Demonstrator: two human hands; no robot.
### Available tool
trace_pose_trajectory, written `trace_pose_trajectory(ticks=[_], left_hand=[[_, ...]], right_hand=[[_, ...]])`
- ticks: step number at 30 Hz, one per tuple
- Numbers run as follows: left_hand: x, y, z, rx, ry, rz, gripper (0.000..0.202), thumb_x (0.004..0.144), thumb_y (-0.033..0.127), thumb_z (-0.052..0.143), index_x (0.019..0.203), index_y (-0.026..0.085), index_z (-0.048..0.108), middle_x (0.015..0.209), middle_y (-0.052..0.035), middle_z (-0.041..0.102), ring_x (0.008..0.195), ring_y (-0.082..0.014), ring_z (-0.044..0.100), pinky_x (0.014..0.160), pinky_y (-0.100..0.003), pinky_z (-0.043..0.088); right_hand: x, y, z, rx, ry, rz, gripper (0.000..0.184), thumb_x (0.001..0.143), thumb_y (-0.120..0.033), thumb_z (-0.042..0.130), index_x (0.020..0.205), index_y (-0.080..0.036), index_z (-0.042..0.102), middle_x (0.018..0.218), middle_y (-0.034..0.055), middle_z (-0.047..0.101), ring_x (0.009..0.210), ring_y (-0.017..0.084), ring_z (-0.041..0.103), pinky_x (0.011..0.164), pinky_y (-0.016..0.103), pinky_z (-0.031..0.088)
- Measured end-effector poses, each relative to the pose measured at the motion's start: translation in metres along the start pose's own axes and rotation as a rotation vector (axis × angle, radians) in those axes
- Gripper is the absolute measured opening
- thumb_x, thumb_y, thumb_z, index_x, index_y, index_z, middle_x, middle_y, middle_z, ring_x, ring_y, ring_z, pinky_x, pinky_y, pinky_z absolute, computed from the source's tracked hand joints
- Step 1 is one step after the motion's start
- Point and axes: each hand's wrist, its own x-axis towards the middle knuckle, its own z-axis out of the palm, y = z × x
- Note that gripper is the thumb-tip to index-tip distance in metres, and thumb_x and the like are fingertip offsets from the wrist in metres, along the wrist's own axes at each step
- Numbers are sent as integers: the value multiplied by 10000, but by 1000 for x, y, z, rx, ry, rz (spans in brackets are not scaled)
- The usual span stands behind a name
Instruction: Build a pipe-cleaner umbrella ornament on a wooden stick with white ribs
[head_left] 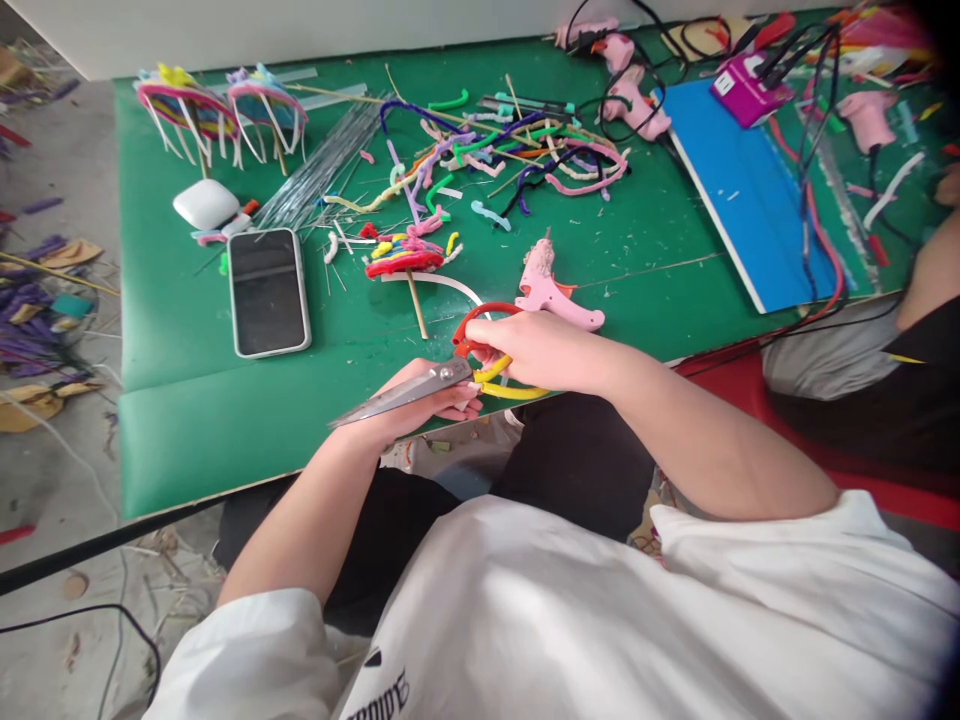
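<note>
My right hand (536,350) is closed around the red and yellow handles of a pair of scissors (401,393), whose blades point left across my left hand. My left hand (409,410) is under the blades at the table edge, fingers curled together; what they hold is mostly hidden. A thin white strip (446,281) curves down behind the scissor handles toward its fingers. Just beyond my hands is a small umbrella shape (405,257) of colored pipe cleaners on a wooden stick (417,305). A pink glue gun (551,285) lies beyond my right hand.
The green table (195,420) also bears a phone (268,292), a white case (205,204), two finished-looking umbrellas (187,110), clear sticks (322,165) and tangled pipe cleaners (487,150). At right are a blue board (720,190), a purple box (750,90), cables and another person's arm (934,260).
</note>
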Motion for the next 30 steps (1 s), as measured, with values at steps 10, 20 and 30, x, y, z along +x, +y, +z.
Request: trace_pose_trajectory(ticks=[10, 20, 30], left_hand=[[1, 0, 3, -60, 53, -46, 177, 695, 234, 752, 813, 123, 679, 801, -53, 738, 783, -171, 723, 822, -324, 575], [1, 0, 4, -58, 49, -97, 78, 698, 170, 712, 762, 135, 684, 791, -37, 738, 807, -162, 718, 871, -322, 556], [1, 0, 5, -54, 16, -11, 210, 675, 280, 771, 783, 123, 683, 757, -54, 735, 767, -180, 719, 777, -315, 582]], right_hand=[[0, -5, -2, -1, -10, 11, 218, 761, -30, 524, 918, -179, 554, 718, -4, 600, 593, 117, 492, 534, 240, 226], [1, -9, -1, 11, -17, 20, 172, 793, -72, 562, 930, -176, 558, 721, -2, 610, 568, 110, 496, 528, 235, 239], [3, -1, 4, 57, 20, -6, 132, 789, -89, 557, 887, -176, 576, 725, -13, 611, 600, 114, 511, 542, 234, 242]])
